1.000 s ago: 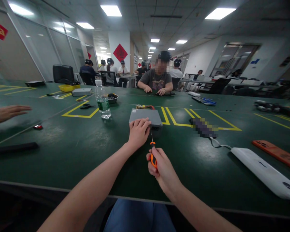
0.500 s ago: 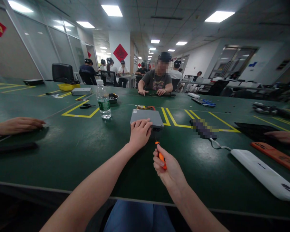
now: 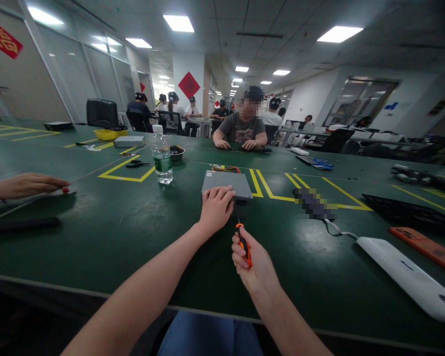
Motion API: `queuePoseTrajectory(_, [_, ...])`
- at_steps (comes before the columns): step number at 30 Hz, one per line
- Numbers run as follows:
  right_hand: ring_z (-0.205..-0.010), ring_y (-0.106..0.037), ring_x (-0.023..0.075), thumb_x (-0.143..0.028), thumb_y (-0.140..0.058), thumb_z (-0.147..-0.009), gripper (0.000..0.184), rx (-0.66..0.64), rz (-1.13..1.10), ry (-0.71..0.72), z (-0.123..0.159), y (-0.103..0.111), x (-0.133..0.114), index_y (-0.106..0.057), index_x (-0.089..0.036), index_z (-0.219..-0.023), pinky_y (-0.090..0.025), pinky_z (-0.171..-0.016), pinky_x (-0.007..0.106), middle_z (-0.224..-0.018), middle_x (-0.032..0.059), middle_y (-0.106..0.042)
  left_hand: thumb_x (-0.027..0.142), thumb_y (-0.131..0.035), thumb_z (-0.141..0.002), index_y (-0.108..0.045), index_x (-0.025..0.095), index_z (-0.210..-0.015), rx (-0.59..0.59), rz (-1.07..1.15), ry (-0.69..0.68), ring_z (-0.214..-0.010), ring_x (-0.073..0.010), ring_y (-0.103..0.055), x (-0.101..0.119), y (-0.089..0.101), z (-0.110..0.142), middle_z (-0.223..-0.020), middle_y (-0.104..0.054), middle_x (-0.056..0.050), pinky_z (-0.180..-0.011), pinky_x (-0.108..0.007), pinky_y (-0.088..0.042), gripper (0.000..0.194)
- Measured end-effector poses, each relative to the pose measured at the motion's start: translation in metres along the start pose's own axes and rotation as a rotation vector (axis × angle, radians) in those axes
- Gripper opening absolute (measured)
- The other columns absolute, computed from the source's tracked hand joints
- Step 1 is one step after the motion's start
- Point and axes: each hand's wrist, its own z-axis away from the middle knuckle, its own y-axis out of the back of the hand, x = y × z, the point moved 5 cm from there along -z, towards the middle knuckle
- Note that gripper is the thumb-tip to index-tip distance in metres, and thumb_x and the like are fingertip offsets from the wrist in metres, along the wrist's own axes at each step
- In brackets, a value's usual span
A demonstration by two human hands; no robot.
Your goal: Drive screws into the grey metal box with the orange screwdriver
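A grey metal computer power supply point(image 3: 226, 181) lies flat on the green table, its socket side facing me and a bundle of coloured wires behind it. Across its near top edge, my left hand point(image 3: 217, 207) is closed over the unit, fingers bent on the lid and palm by the front face. My right hand point(image 3: 250, 254) is wrapped round the orange and black handle of a screwdriver point(image 3: 244, 243). The thin shaft points up toward the front face, close to my left fingers. Where its tip ends, I cannot make out.
A water bottle point(image 3: 162, 160) stands left of the unit, with a metal bowl point(image 3: 176, 153) behind it. At right lie a white power bank point(image 3: 404, 274) with a cable and an orange phone case point(image 3: 426, 247). A co-worker's hand point(image 3: 33, 185) is at left; another person sits opposite.
The screwdriver has tilted more upright and its shaft shows more clearly. My left hand stays on the power supply. A person's hand at right has left the view.
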Motion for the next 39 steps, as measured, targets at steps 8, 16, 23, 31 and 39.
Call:
queuePoseTrajectory(8, [-0.029,-0.027,-0.0011,-0.026,-0.055,-0.082,0.016,-0.019,0.002,0.003,-0.006,0.003,0.004,-0.050,-0.014,-0.071,-0.019,-0.026,0.009,-0.054,-0.0047,-0.050,0.021,-0.048,-0.085,-0.055,0.026,-0.107,-0.001,0.005,-0.003,-0.113,-0.0221,-0.045,0.001,0.001,0.000,-0.125,-0.055,-0.001,-0.092,-0.042,-0.031,0.024])
queuePoseTrajectory(16, [-0.031,-0.030,-0.0008,-0.023,-0.065,-0.072,0.018,-0.049,0.042,0.040,0.000,0.019,-0.006,-0.049,-0.014,-0.068,-0.017,-0.025,0.009,-0.055,-0.0050,-0.049,0.023,-0.048,-0.085,-0.054,0.026,-0.107,-0.001,0.014,-0.010,-0.113,-0.0216,-0.046,-0.001,0.000,0.000,-0.125,-0.055,-0.001,-0.091,-0.041,-0.031,0.023])
queuePoseTrajectory(23, [-0.032,-0.030,-0.0004,-0.024,-0.066,-0.072,0.019,-0.067,0.093,0.070,-0.003,0.041,-0.023,-0.049,-0.015,-0.069,-0.021,-0.026,0.009,-0.058,-0.0050,-0.049,0.022,-0.049,-0.084,-0.056,0.027,-0.106,0.001,0.021,0.005,-0.112,-0.0222,-0.046,-0.001,0.000,0.000,-0.123,-0.056,-0.002,-0.092,-0.042,-0.031,0.024])
queuePoseTrajectory(31, [-0.034,-0.032,0.0003,-0.025,-0.067,-0.071,0.021,-0.079,0.146,0.084,-0.008,0.039,-0.022,-0.048,-0.016,-0.070,-0.023,-0.026,0.010,-0.060,-0.0045,-0.050,0.022,-0.048,-0.085,-0.055,0.027,-0.107,-0.007,0.014,-0.004,-0.113,-0.0215,-0.045,-0.001,0.001,0.000,-0.125,-0.055,-0.001,-0.092,-0.042,-0.030,0.023])
queuePoseTrajectory(39, [-0.034,-0.034,0.0011,-0.015,-0.068,-0.068,0.020,0.051,0.129,0.114,-0.001,0.036,-0.027,-0.048,-0.016,-0.067,-0.025,-0.027,0.009,-0.050,-0.0072,-0.043,0.023,-0.047,-0.086,-0.054,0.026,-0.108,-0.018,0.013,-0.010,-0.114,-0.0218,-0.044,-0.001,0.000,0.000,-0.127,-0.054,0.000,-0.092,-0.041,-0.029,0.023])
